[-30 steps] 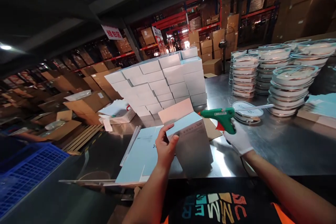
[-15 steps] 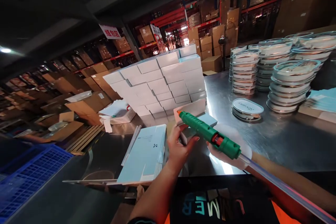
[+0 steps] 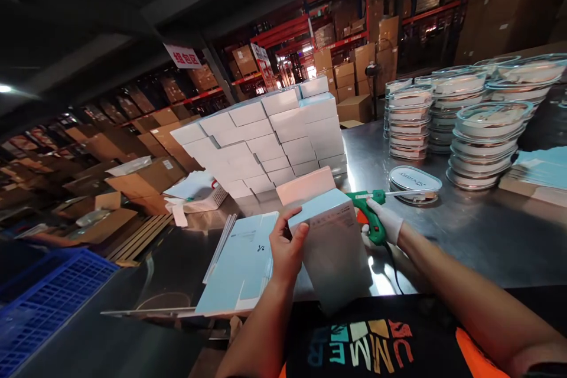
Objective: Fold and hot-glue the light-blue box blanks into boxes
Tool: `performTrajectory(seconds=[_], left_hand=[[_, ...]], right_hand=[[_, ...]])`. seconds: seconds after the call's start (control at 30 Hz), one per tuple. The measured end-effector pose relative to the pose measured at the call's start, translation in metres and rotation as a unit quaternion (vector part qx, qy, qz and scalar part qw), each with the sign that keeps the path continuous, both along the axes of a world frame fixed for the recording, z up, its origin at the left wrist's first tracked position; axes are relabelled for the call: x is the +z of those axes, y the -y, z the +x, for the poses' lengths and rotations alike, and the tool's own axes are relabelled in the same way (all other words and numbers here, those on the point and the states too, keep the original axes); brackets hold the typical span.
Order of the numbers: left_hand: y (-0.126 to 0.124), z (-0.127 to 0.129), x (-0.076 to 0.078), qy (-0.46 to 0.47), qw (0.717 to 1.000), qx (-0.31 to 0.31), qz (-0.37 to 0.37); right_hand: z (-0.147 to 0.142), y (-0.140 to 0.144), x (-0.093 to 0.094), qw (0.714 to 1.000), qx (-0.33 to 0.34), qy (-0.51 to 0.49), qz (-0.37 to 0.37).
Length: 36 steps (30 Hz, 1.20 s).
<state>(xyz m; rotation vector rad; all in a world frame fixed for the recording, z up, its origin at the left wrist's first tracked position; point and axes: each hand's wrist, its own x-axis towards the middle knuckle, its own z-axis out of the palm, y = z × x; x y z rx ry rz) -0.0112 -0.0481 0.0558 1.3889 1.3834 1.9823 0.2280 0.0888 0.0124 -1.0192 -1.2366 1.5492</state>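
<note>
My bare left hand [image 3: 287,243] grips the left side of a carton [image 3: 334,248] with a pale blue and white surface, its thumb on the near face. One flap [image 3: 306,186] of the carton stands up at the far side. In a white glove, my right hand [image 3: 384,221] is closed round the handle of a green glue gun [image 3: 372,201]. The gun's nozzle end is hidden behind the carton, and a clear glue stick [image 3: 411,191] juts out of its back. Just behind that stick lies an oval tin [image 3: 415,180] with a printed lid.
A wall of stacked white boxes [image 3: 261,142] stands at the back of the metal table [image 3: 469,242]. Flat pale blue cartons [image 3: 241,257] lie at left, oval tins [image 3: 485,142] are piled at right, and a blue crate [image 3: 48,301] sits lower left.
The glue gun has swung down and turned level behind the carton. The carton has tipped up so its broad face now shows toward me, my left hand still on it.
</note>
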Motion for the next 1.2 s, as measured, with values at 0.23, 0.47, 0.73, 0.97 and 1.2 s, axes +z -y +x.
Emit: performTrajectory(seconds=[0.23, 0.47, 0.73, 0.97, 1.2], left_hand=[[-0.007, 0.002, -0.005, 0.007, 1.000, -0.022, -0.014], [-0.011, 0.015, -0.010, -0.064, 0.996, -0.046, 0.028], [-0.012, -0.002, -0.019, -0.156, 0.968, -0.077, 0.183], [-0.002, -0.026, 0.032, -0.468, 0.869, -0.084, 0.140], [0.008, -0.022, 0.069, -0.568, 0.821, -0.040, 0.032]], right_hand=[[0.010, -0.003, 0.012, 0.991, -0.068, 0.048, 0.102], [-0.014, 0.043, 0.079, 0.966, 0.103, 0.031, 0.237], [0.013, 0.047, 0.051, 0.875, 0.143, 0.047, 0.459], [-0.012, 0.059, 0.050, 0.807, 0.111, 0.071, 0.576], [0.018, -0.009, 0.040, 0.845, 0.109, 0.246, 0.463]])
